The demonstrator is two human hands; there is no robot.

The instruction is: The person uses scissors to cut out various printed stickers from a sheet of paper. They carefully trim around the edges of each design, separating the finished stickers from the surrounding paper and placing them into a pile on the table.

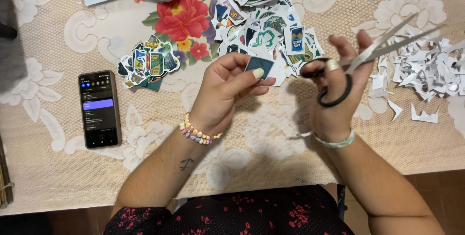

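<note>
Head view: at the far left a black smartphone [100,109] is laid screen-up on the floral tablecloth [58,31], with a small heap of cut-out stickers [149,62] just beyond it. A dark blue sticker [259,67] is pinched between thumb and fingers of the left hand [225,91]. Black-handled scissors [361,56], blades slightly parted, are gripped by the right hand [339,94]. White paper offcuts [426,68] are piled at the right.

Sticker [260,65] in left hand [224,94], scissors [358,58] in right hand [339,94]
</note>
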